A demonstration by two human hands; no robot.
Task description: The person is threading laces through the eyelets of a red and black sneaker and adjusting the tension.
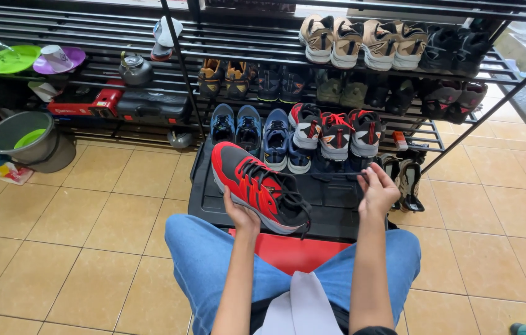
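Person, seated, seen from the head camera downward.

Legs: blue denim jeans (204,260), mid-wash, plain weave, soft creases over both thighs and knees; no tears or patches visible.

Torso: pale lavender-white garment (300,310), smooth cloth, showing as a pointed fold low between the thighs; a dark layer shows beside it at the frame's lower edge.

Arms: both forearms bare from elbow to wrist; no sleeves reach into view.

Left hand (241,217): bare, no ring, watch or band visible.

Right hand (378,192): bare, no glove; wrist unadorned.

Footwear: hidden from view.
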